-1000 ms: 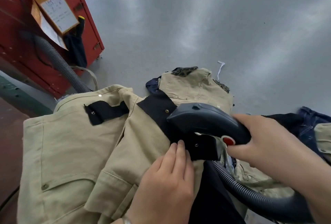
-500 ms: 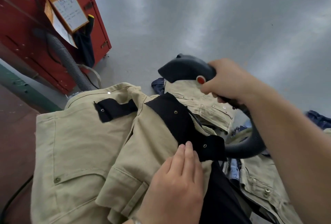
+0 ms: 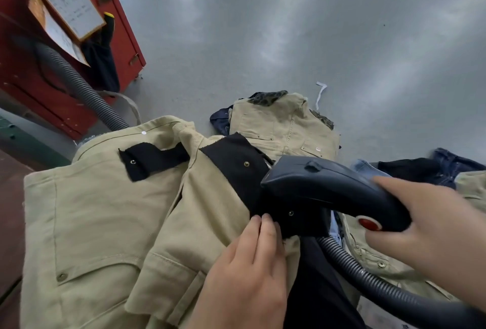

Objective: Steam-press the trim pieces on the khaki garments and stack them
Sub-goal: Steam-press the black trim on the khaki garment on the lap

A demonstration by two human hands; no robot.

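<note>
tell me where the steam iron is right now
In the head view the steam iron sits right of centre, gripped by the right hand, its nose over the black trim strip just beyond the left hand.

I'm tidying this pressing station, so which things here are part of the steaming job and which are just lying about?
In use: steam iron, black trim, khaki garment, left hand, right hand.
Lying about: denim pieces, white strip, red cabinet.

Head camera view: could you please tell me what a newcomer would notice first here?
The dark steam iron, held in the right hand, sits on the long black trim piece at centre. The left hand presses the khaki garment beside it. A red cabinet stands upper left.
</note>
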